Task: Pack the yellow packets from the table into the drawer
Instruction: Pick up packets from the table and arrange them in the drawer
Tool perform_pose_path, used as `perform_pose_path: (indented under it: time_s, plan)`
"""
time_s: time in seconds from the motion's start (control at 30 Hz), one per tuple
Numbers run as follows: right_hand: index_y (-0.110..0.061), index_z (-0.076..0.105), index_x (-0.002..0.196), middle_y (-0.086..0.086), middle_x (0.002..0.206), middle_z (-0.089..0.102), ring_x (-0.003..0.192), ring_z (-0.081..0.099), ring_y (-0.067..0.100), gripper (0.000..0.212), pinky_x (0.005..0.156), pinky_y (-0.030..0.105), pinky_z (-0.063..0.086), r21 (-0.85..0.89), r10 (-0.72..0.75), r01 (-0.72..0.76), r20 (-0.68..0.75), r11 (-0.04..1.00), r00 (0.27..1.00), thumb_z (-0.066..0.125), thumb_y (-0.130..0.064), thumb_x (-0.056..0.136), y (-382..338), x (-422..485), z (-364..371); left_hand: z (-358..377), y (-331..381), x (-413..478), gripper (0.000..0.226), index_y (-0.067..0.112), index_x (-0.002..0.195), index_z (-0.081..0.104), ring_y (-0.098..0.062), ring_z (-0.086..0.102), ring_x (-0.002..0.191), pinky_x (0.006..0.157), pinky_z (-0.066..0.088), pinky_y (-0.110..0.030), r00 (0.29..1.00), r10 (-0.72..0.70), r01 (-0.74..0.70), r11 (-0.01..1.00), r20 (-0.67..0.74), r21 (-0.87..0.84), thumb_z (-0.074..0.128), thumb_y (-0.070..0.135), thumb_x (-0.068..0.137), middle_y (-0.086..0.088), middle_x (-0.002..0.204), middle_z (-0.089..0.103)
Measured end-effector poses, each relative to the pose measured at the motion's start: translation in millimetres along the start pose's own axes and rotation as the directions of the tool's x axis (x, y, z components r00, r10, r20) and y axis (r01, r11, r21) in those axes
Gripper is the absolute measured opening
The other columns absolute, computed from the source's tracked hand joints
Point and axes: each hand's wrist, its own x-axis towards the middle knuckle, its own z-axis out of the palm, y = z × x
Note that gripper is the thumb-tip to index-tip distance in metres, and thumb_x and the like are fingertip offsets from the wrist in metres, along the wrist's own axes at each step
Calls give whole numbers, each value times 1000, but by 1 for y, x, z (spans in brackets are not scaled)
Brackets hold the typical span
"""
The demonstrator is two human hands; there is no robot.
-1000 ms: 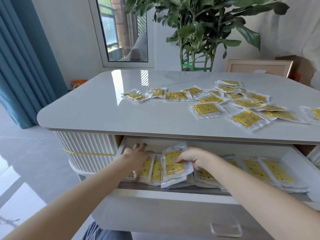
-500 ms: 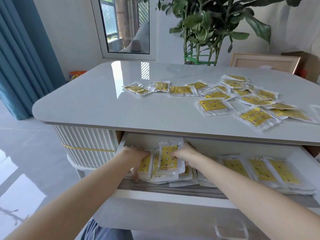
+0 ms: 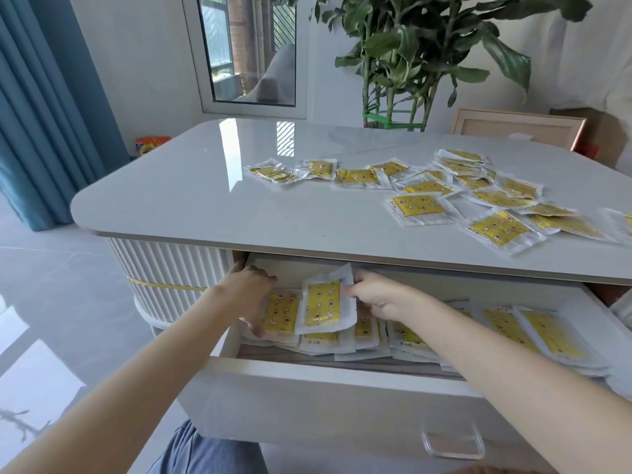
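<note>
Held packet, heading: the flat yellow packet in a clear, white-edged plastic wrapper (image 3: 323,302) has its long axis running away from the person. It is tilted, with its far short end raised towards the underside of the bench top and its printed face turned to the camera.
Held packet, look: a yellow panel with small dark and white cartoon marks, and a wide white sealed border that is crinkled at the far corner.
Held packet, place: inside the open drawer near its left end, its near edge on the packets lying below it.
Right grip (image 3: 379,297): clenched on the held packet, pinching its right long edge.
Left grip (image 3: 251,292): released, holding nothing; it rests on the leftmost stack of yellow packets (image 3: 280,314), just beside the held packet.
Drawer: a white pulled-out drawer (image 3: 342,374) with a clear plastic handle (image 3: 451,446) on its front.
Drawer contents: overlapping rows of like yellow packets (image 3: 547,333) lie flat, their long axes mostly running front to back.
Bench: on the glossy pale grey bench (image 3: 205,206), loose yellow packets (image 3: 496,229) are scattered over the right half, pointing many ways and some overlapping.
Behind: a green leafy plant (image 3: 410,46) and a blue curtain (image 3: 41,114).
</note>
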Motion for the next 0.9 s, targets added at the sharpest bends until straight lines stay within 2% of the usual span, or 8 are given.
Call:
perform_pose_path:
  time_s: [0.1, 0.27, 0.43, 0.53, 0.6, 0.7, 0.8, 0.9]
  plan:
    - [-9, 53, 118, 14, 114, 61, 82, 57, 20, 22, 59, 24, 44, 172, 52, -58, 42, 983, 998, 44, -2, 99, -3, 6, 13, 1, -5, -7, 99, 13, 145, 28, -21, 31, 138, 120, 8, -38, 999, -3, 2, 1000, -51, -12, 77, 47, 67, -5, 144, 43]
    - [-10, 50, 88, 6, 82, 54, 67, 52, 15, 17, 57, 24, 44, 165, 98, -115, 104, 980, 990, 42, 0, 99, -12, 20, 48, 6, 0, -6, 110, 11, 151, 14, -20, 31, 139, 120, 2, -43, 1000, 8, -9, 999, -29, -39, 81, 31, 66, -6, 146, 40]
    - [-1, 45, 124, 19, 116, 59, 67, 57, 21, 25, 53, 28, 52, -13, 89, -88, 79, 996, 993, 36, -4, 101, -16, 37, 65, 11, 2, -2, 108, 12, 151, 13, -18, 26, 141, 119, -7, -47, 1000, 4, -3, 999, 17, -32, 78, 36, 69, -5, 148, 37]
    - [3, 44, 130, 23, 120, 60, 80, 64, 25, 32, 67, 31, 59, -204, 6, -4, 11, 979, 1000, 40, -9, 101, -17, 33, 47, 7, 9, 0, 105, 10, 151, 12, -19, 22, 144, 118, -8, -50, 999, 12, -12, 1000, 39, -11, 75, 40, 73, -6, 153, 28]
    - [-2, 51, 130, 16, 120, 63, 89, 66, 23, 34, 81, 33, 58, -434, -114, 108, 12, 894, 993, 46, -10, 98, -13, 26, 31, 5, 17, 4, 106, 9, 151, 12, -21, 19, 144, 120, 0, -47, 996, 52, -51, 998, 70, -23, 74, 45, 73, -8, 155, 22]
    - [-14, 55, 132, 5, 131, 59, 109, 60, 20, 42, 96, 30, 49, -715, -216, 269, 167, 645, 962, 60, -20, 91, -6, 11, 16, 1, 27, 14, 113, 14, 152, 7, -23, 17, 145, 118, 22, -39, 984, 122, -104, 985, 127, -137, 78, 43, 70, -7, 158, 9]
    - [-12, 43, 142, 5, 143, 48, 127, 49, 24, 70, 104, 33, 41, -825, -160, 373, 337, 425, 928, 73, -28, 81, 5, 4, 15, -3, 33, 17, 119, 23, 152, -6, -22, 13, 146, 116, 26, -37, 971, 161, -133, 978, 176, -161, 80, 35, 71, -4, 159, 7]
    - [-13, 35, 146, 10, 145, 41, 130, 43, 27, 85, 107, 38, 39, -854, -157, 415, 384, 315, 910, 78, -32, 75, 16, 9, 21, -2, 34, 17, 115, 26, 152, -2, -24, 22, 143, 113, 31, -36, 968, 156, -131, 982, 195, -136, 80, 31, 72, -5, 158, 12]
